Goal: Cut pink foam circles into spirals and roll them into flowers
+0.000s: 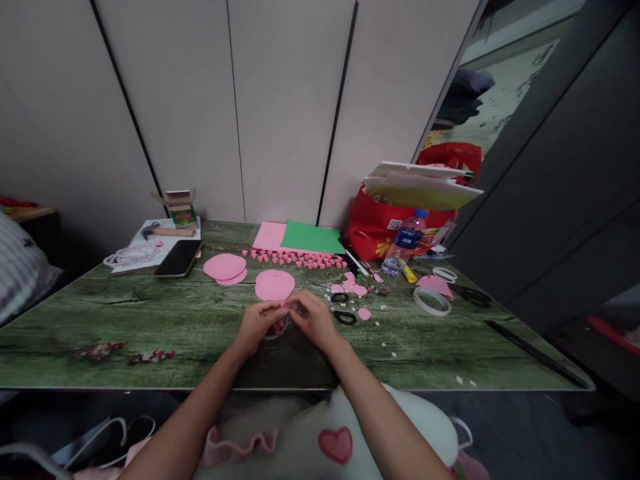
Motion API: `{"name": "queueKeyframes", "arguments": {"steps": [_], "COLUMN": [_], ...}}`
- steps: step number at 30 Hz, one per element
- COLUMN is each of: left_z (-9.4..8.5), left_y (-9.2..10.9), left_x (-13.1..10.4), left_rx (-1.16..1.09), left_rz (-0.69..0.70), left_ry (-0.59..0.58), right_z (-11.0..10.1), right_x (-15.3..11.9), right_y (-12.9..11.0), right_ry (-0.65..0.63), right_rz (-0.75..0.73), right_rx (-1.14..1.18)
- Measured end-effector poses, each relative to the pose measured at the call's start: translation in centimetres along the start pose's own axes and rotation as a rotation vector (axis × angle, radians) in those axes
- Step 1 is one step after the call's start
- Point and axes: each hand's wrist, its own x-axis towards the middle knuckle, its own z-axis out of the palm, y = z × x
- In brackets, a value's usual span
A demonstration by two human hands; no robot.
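Note:
My left hand [259, 324] and my right hand [314, 319] meet above the table near its front, fingers pinched together. Between their fingertips they hold a small pink piece [285, 305], too small to make out fully. Part of a pale ring [280, 331] shows under my fingers; most of it is hidden, and I cannot tell whether it is touched. Just beyond lie pink paper rounds [275, 285], with a second pile of pink rounds [225, 267] to the left. Black-handled scissors [345, 317] lie right of my right hand, partly covered by it.
Behind are rows of small pink pieces [300, 259] and green paper [313, 237]. On the right stand a water bottle [406, 245] and red bag [367, 227], near a tape roll [432, 302]. A phone [179, 258] and hammer [170, 231] lie left.

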Motion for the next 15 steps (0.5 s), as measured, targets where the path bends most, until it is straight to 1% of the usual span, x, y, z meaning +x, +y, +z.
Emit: {"name": "queueKeyframes", "arguments": {"steps": [7, 11, 15], "left_z": [-0.05, -0.10, -0.09], "left_y": [0.11, 0.27, 0.36], "left_x": [-0.03, -0.12, -0.14], "left_rx": [-0.032, -0.042, -0.059], "left_rz": [0.008, 0.034, 0.038], "left_ry": [0.008, 0.005, 0.040], "right_z": [-0.02, 0.02, 0.05], "right_x": [0.02, 0.01, 0.07], "right_y": [0.08, 0.25, 0.08], "right_ry": [0.011, 0.014, 0.016], "right_rz": [0.005, 0.003, 0.023], "right_rx": [-0.019, -0.035, 0.032]}}
